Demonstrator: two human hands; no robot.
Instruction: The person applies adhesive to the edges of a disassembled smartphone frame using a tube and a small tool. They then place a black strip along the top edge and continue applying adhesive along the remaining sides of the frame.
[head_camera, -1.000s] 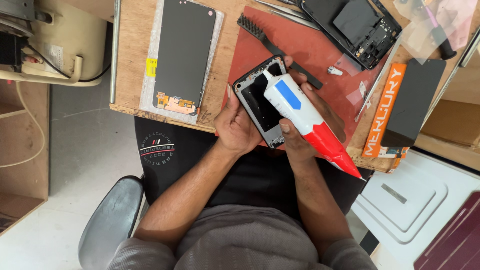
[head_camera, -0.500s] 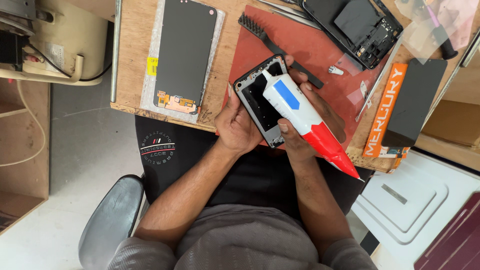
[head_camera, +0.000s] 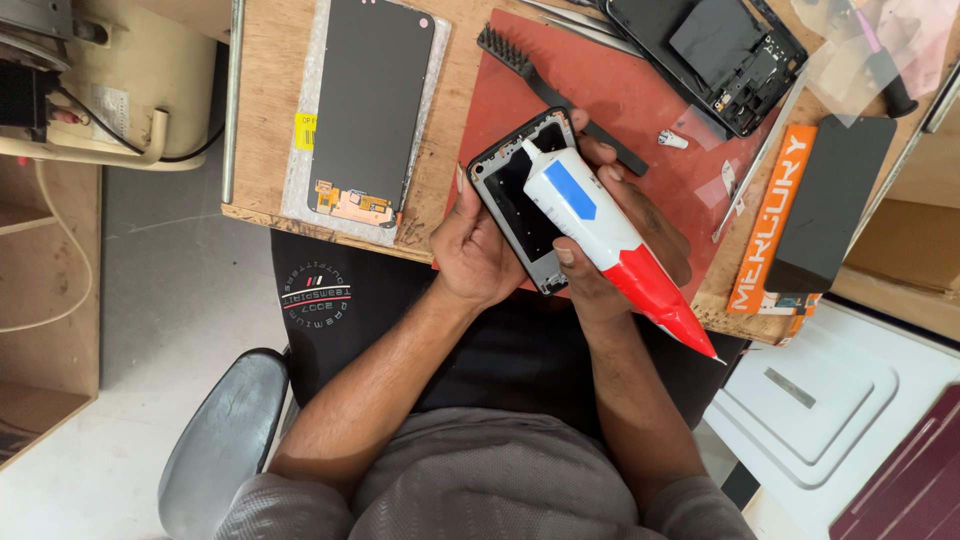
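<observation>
The left hand (head_camera: 478, 250) grips the edge of a phone frame (head_camera: 525, 195) that rests on the red mat (head_camera: 640, 100), near the mat's front edge. The right hand (head_camera: 625, 245) is closed around a white, blue and red glue tube (head_camera: 610, 235), its nozzle touching the frame's upper rim. The tube and fingers hide much of the frame's interior. Left of the mat lies a dark display panel (head_camera: 370, 100). Beyond the mat, an opened phone body (head_camera: 715, 50) is cut off by the picture's top edge.
</observation>
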